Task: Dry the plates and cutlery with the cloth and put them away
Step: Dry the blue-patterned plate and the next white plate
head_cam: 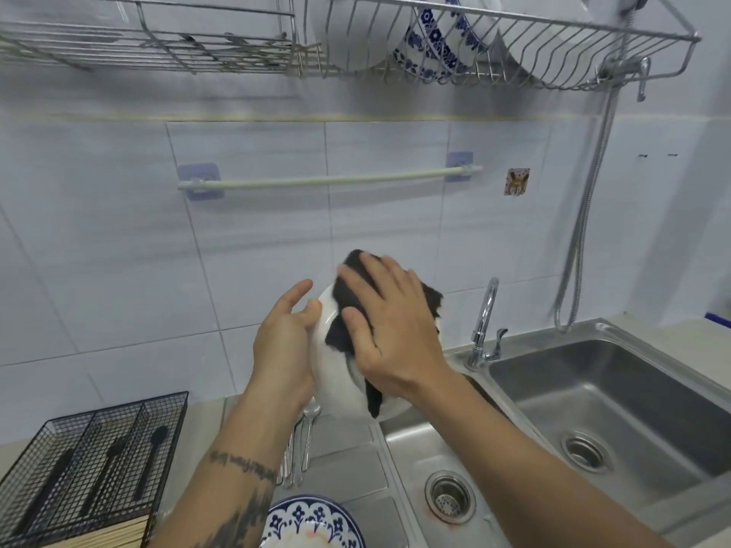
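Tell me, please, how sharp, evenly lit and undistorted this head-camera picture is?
Head view: light soft and even, no harsh shadows; mild glare on the faucet; wide-angle bending curves the dish rack and tile lines; right hand and dark cloth on the white plate slightly motion-blurred.

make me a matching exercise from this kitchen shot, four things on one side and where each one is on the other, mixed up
Things:
1. dark cloth
2. white plate
3. black utensils
4. blue-patterned plate

Places:
A. in the wire mesh caddy at lower left
B. pressed under the right hand
C. lying on the steel drainboard at the bottom edge
D. held up on edge by the left hand

Pairs: 1-B, 2-D, 3-A, 4-C
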`<action>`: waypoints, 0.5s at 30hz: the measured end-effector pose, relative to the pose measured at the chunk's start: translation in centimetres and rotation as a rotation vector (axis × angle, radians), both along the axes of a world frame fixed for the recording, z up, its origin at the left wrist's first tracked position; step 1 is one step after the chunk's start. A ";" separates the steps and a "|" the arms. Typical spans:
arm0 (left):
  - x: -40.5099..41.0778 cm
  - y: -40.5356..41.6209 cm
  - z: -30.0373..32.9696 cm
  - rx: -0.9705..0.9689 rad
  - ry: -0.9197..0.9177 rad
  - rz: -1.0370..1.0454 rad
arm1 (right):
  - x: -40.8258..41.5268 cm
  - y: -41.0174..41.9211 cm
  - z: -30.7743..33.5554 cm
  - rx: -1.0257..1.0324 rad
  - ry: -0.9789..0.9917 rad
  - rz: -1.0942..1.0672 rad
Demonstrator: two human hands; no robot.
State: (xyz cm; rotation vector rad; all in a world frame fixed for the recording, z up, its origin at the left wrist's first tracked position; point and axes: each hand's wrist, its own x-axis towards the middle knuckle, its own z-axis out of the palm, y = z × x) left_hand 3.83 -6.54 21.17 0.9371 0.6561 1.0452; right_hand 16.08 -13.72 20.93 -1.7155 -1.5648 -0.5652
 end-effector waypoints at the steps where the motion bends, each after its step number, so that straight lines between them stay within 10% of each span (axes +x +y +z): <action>1: 0.2 -0.2 0.0 0.000 0.002 -0.003 | -0.1 0.3 0.3 -0.018 -0.066 0.025; 15: 0.0 0.5 -0.5 -0.104 -0.102 0.136 | -1.1 -2.0 -9.3 0.176 0.812 0.022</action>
